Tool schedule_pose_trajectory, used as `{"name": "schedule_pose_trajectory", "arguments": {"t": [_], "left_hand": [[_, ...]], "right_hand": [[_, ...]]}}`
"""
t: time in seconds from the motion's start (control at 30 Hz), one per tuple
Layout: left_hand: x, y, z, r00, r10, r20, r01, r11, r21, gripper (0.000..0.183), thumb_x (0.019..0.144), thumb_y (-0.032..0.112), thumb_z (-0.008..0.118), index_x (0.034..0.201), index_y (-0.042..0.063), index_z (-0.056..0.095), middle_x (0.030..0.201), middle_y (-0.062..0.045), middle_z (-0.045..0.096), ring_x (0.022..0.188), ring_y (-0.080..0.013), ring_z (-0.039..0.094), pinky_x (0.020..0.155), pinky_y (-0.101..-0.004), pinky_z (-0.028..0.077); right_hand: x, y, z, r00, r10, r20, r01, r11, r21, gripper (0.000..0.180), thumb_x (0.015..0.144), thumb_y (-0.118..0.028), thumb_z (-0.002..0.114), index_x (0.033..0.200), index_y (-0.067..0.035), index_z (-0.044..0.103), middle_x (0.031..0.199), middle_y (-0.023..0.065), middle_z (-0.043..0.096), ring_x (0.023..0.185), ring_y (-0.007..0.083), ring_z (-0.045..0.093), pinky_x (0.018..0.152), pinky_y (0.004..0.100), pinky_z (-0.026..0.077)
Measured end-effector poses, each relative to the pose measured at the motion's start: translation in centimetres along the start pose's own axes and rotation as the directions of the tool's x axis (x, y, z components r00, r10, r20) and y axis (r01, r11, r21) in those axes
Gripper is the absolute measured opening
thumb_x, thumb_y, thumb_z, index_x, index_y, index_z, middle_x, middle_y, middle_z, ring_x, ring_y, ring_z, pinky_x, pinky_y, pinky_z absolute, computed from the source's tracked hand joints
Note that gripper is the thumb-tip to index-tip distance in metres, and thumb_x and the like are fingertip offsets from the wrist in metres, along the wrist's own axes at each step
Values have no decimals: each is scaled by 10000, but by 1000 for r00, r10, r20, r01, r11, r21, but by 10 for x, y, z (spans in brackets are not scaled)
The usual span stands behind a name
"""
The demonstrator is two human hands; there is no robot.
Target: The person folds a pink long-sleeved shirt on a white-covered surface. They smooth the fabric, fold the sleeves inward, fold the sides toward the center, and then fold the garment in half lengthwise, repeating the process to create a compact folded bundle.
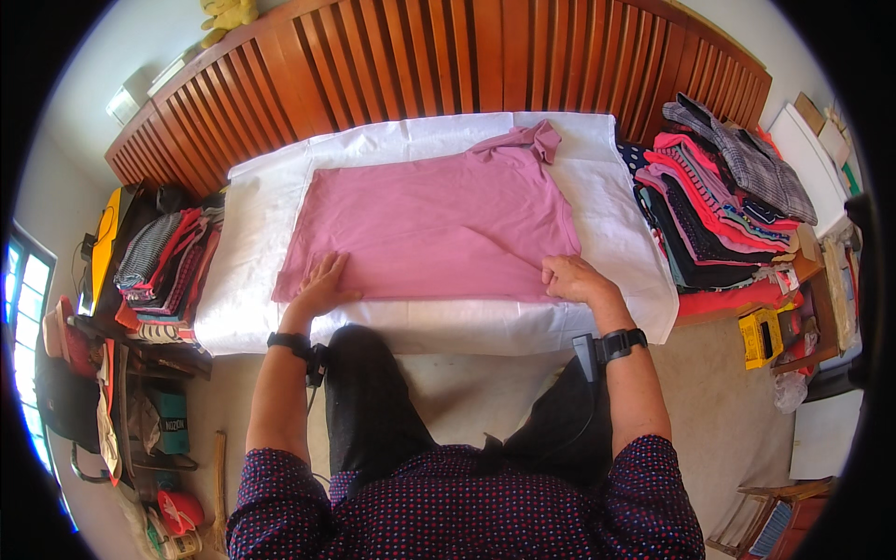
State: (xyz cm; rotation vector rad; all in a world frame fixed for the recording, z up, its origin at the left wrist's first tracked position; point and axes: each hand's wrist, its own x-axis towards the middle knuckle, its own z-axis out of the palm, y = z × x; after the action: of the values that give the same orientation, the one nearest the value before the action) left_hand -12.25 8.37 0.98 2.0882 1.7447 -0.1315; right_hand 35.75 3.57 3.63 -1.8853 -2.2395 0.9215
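Note:
A pink T-shirt [427, 217] lies spread sideways on a white cloth [259, 210], its hem to the left and its neckline to the right. One sleeve sticks up at the far right corner. My left hand [325, 283] rests palm down on the near hem corner, fingers somewhat apart. At the near right, by the shoulder, the curled fingers of my right hand [577, 278] pinch the shirt's edge. From there a diagonal crease runs up across the fabric. The near sleeve is not visible.
A tall stack of folded clothes [714, 210] stands to the right, with a checked garment on top. Another folded stack [164, 259] sits at the left. Behind the cloth rises a slatted wooden backrest [420, 59]. A yellow box [761, 339] is at lower right. My knees are under the near edge.

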Motion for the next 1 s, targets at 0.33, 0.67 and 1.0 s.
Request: {"name": "schedule_pose_trajectory", "arguments": {"t": [0.33,0.67,1.0], "left_hand": [[0,2,0,999,-43,14,43,999,13,993,792,571,688,1548,198,164,1608,-138,108,1492,-308,36,1181,-499,71],[0,2,-1,1000,-23,12,23,1000,10,993,791,579,684,1548,202,165,1608,-137,113,1491,-308,47,1175,-516,89],[-2,5,-3,999,-27,19,27,999,21,981,803,592,662,1548,190,166,1608,-137,113,1491,-302,51,1174,-519,92]], "right_hand": [[-10,-2,3,995,-85,-61,79,992,-96,222,690,-118,678,889,-55,603,883,124,681,893,316,649,744,392,500],[-9,-6,3,961,-188,-202,161,976,-144,85,713,-114,607,790,-77,598,782,105,661,799,306,647,684,414,486],[-22,-15,-11,936,-180,-302,187,982,-5,78,725,-102,607,790,-63,588,734,93,645,727,278,637,664,379,486]]}}
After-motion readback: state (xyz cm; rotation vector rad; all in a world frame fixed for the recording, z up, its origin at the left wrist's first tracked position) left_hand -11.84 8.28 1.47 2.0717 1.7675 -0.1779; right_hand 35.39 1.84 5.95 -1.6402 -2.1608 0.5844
